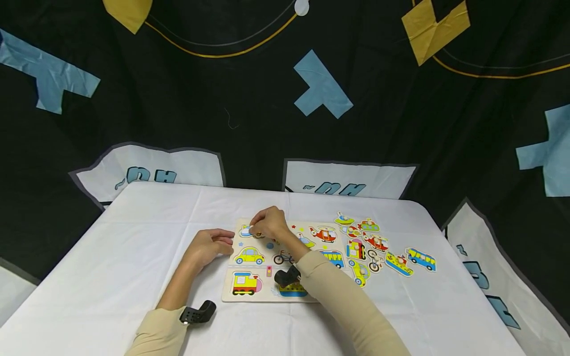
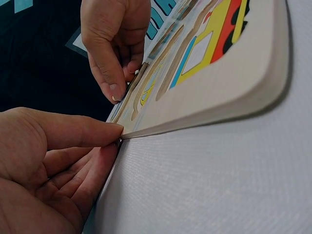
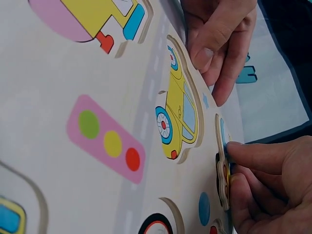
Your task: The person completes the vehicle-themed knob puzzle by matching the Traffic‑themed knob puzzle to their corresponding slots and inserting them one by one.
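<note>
A pale wooden puzzle board (image 1: 227, 291) with pictured vehicle recesses lies on the white table. My left hand (image 1: 207, 249) is at its left edge; in the left wrist view the thumb (image 2: 87, 130) and a finger beneath pinch that edge. Over the board's upper left recess, my right hand (image 1: 271, 223) pinches a small puzzle piece (image 3: 224, 183) between thumb and fingers. Its edge and a dark part show, while the fingers cover much of its picture. Near it are the yellow car recess (image 3: 176, 112) and the printed traffic light (image 3: 107, 139). The train recess (image 1: 246, 284) is at lower left.
Loose pieces lie right of the board, some overlapping it: a bus (image 1: 420, 259), a ship (image 1: 398, 263), a yellow car (image 1: 359, 273), a bicycle (image 1: 374, 262), a train (image 1: 355, 249), a red helicopter (image 1: 375, 242) and several others. Behind the table hangs a black cloth (image 1: 249, 109).
</note>
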`<state>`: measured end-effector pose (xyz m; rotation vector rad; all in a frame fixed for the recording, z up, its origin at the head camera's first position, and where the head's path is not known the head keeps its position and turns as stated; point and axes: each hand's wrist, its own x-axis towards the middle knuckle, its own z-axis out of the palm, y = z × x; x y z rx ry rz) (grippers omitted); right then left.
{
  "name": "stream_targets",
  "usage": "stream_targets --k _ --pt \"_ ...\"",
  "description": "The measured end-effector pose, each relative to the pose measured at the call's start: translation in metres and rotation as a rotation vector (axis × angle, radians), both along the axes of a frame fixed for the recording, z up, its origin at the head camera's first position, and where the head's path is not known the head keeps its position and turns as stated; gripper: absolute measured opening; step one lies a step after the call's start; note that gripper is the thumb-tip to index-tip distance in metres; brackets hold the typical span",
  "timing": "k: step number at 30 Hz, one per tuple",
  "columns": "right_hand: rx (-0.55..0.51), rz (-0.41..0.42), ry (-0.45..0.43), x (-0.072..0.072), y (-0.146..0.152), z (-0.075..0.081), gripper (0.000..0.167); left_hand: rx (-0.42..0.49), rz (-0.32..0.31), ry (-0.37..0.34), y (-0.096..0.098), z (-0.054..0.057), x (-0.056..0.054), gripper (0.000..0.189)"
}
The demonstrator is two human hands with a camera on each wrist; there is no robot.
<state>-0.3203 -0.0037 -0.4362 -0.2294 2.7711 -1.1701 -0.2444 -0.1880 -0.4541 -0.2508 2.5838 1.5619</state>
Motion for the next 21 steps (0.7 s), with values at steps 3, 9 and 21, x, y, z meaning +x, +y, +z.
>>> stream_targets --k 3,9,21 --pt "-0.011 0.001 0.007 0.0007 0.0007 -0.0007 0.009 -0.009 0.000 0.000 0.0011 0.0009 0.0006 0.045" --pt "-0.029 0.000 0.011 0.0013 -0.0002 -0.0025 0.008 -0.013 0.005 0.000 0.0008 -0.0005 -0.0006 0.044" --pt "-0.065 -0.010 0.020 0.0044 0.0012 -0.0045 0.009 -0.015 0.006 -0.009 0.0018 -0.0009 0.0002 0.045"
